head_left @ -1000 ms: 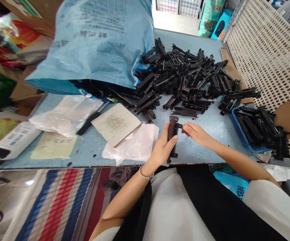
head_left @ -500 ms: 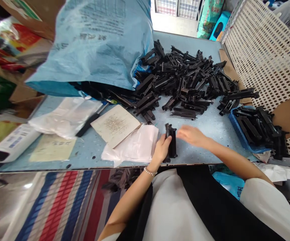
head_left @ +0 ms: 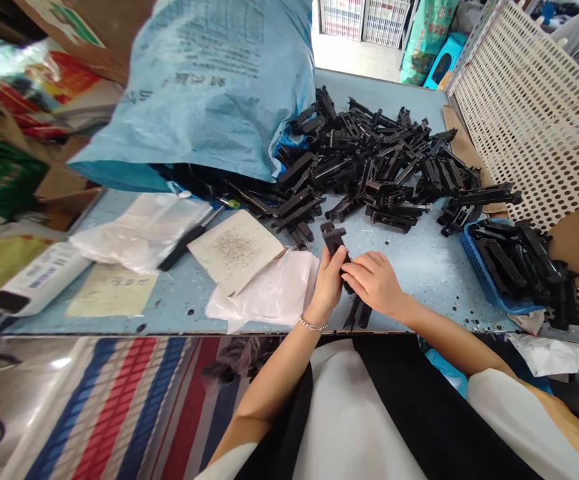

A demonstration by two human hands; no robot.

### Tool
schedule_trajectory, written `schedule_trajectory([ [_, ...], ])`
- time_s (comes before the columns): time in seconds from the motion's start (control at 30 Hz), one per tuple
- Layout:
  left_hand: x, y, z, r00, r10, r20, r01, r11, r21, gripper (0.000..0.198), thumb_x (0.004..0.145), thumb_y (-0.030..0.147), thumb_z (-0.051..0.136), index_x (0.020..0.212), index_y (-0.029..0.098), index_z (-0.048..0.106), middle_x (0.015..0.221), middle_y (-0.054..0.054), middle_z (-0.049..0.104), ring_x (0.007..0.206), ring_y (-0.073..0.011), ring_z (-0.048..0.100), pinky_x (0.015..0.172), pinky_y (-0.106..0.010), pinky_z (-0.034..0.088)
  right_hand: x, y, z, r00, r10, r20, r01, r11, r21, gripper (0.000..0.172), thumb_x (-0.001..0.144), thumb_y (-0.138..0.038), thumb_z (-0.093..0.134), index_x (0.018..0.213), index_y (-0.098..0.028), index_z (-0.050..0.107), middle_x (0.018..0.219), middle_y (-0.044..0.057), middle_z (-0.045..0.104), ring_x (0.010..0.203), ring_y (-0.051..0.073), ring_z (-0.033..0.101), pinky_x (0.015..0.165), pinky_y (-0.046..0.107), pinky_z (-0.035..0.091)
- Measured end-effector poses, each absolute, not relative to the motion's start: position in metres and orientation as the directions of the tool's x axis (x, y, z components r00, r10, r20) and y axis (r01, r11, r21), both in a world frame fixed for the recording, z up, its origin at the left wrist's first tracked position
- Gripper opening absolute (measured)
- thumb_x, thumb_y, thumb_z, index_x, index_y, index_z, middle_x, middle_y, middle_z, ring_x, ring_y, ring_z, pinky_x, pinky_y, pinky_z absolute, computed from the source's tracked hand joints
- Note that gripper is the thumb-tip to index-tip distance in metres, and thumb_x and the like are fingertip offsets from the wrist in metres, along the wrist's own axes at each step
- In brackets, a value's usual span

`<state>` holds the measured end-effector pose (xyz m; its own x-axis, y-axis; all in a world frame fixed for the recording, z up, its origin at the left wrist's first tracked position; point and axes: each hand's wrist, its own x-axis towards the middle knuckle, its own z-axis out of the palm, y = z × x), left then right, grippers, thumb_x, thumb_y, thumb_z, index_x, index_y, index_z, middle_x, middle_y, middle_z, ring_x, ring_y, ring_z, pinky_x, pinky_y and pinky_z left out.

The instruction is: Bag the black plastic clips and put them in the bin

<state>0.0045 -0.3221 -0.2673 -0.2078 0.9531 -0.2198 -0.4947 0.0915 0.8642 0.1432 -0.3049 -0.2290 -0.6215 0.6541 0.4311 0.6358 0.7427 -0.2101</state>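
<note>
Just inside the near edge of the counter point(head_left: 419, 257), both hands meet on one long black plastic part point(head_left: 331, 241). The left hand point(head_left: 327, 285) has its fingers clenched round the part's middle, and the right hand point(head_left: 375, 285) curls its fingers over the same stretch, grasping it too. The part's upper end sticks out above the hands and its lower end below them. A white plastic sheet point(head_left: 269, 292) lies just left, the pile of black parts point(head_left: 379, 163) beyond, and a blue basket point(head_left: 484, 283) to the right.
</note>
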Motion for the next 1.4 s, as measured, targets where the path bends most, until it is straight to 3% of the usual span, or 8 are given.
schedule_trajectory([
  [0.2,-0.003,-0.357,-0.225,0.134,0.942,-0.306,-0.349,0.334,0.876,0.049,0.086,0.067,0.063,0.089,0.019,0.058,0.062,0.002,0.059,0.049,-0.0112,0.051,0.045,-0.023,0.037,0.163,-0.279,-0.214,-0.630,0.630,0.453,0.595,0.767,-0.239,0.032,0.106,-0.043,0.043,0.106,-0.019,0.063,0.100,0.013,0.063,0.093,0.028,0.053,0.083,0.043,0.041],
  [0.43,-0.004,-0.354,-0.230,0.012,0.938,-0.347,-0.361,0.328,0.873,0.052,0.084,0.070,0.062,0.092,0.018,0.061,0.061,0.002,0.058,0.048,-0.0125,0.052,0.045,-0.025,0.039,0.151,-0.287,-0.219,-0.555,0.786,0.273,0.536,0.588,-0.606,0.045,0.110,-0.043,0.023,0.095,-0.021,0.059,0.085,0.006,0.061,0.080,0.021,0.054,0.074,0.034,0.040],
  [0.67,-0.014,-0.347,-0.229,0.004,0.918,-0.396,-0.458,0.354,0.816,0.057,0.084,0.067,0.062,0.110,0.016,0.060,0.075,0.000,0.061,0.057,-0.0112,0.056,0.052,-0.023,0.044,0.148,-0.340,-0.245,-0.837,0.386,0.387,0.339,0.922,-0.187,0.038,0.106,-0.045,0.045,0.083,-0.020,0.062,0.079,0.006,0.060,0.078,0.022,0.050,0.069,0.035,0.031],
  [0.9,-0.016,-0.348,-0.283,-0.278,0.940,-0.195,-0.053,0.188,0.981,0.048,0.089,0.048,0.065,0.125,0.021,0.050,0.105,-0.005,0.065,0.093,-0.0198,0.066,0.087,-0.036,0.055,0.159,-0.290,-0.252,-0.692,0.679,0.246,0.564,0.720,-0.404,0.024,0.106,-0.035,0.050,0.093,-0.020,0.064,0.089,0.005,0.066,0.084,0.019,0.055,0.076,0.033,0.041],
  [1.0,-0.012,-0.351,-0.314,-0.218,0.971,-0.097,0.270,0.156,0.950,0.033,0.094,0.038,0.055,0.117,0.016,0.063,0.122,-0.015,0.062,0.122,-0.0286,0.058,0.112,-0.051,0.043,0.186,-0.225,-0.254,-0.384,0.876,0.293,0.776,0.478,-0.411,0.020,0.106,-0.029,0.048,0.106,-0.014,0.062,0.109,0.017,0.064,0.104,0.026,0.053,0.088,0.042,0.041],
  [1.1,-0.004,-0.354,-0.329,-0.183,0.983,0.013,0.462,0.074,0.884,0.038,0.094,0.035,0.055,0.124,0.014,0.065,0.139,-0.020,0.054,0.138,-0.0335,0.046,0.120,-0.058,0.031,0.213,-0.184,-0.257,-0.249,0.927,0.280,0.804,0.359,-0.473,0.024,0.104,-0.033,0.053,0.101,-0.011,0.060,0.102,0.019,0.063,0.104,0.026,0.053,0.090,0.042,0.039],
  [1.23,-0.003,-0.348,-0.316,-0.148,0.988,0.033,0.363,0.024,0.931,0.052,0.097,0.049,0.053,0.139,0.018,0.057,0.148,-0.018,0.051,0.142,-0.0302,0.044,0.123,-0.055,0.030,0.216,-0.203,-0.261,-0.277,0.936,0.219,0.743,0.353,-0.569,0.036,0.105,-0.047,0.048,0.098,-0.014,0.061,0.088,0.009,0.065,0.084,0.019,0.057,0.077,0.033,0.044],
  [1.4,0.001,-0.337,-0.272,-0.033,0.999,-0.004,-0.166,-0.001,0.986,0.071,0.096,0.066,0.049,0.154,0.026,0.038,0.146,-0.012,0.057,0.137,-0.0258,0.054,0.114,-0.043,0.045,0.186,-0.283,-0.249,-0.550,0.834,-0.033,0.448,0.262,-0.855,0.062,0.107,-0.061,0.022,0.090,-0.019,0.064,0.077,0.002,0.067,0.067,0.016,0.061,0.064,0.029,0.048],
])
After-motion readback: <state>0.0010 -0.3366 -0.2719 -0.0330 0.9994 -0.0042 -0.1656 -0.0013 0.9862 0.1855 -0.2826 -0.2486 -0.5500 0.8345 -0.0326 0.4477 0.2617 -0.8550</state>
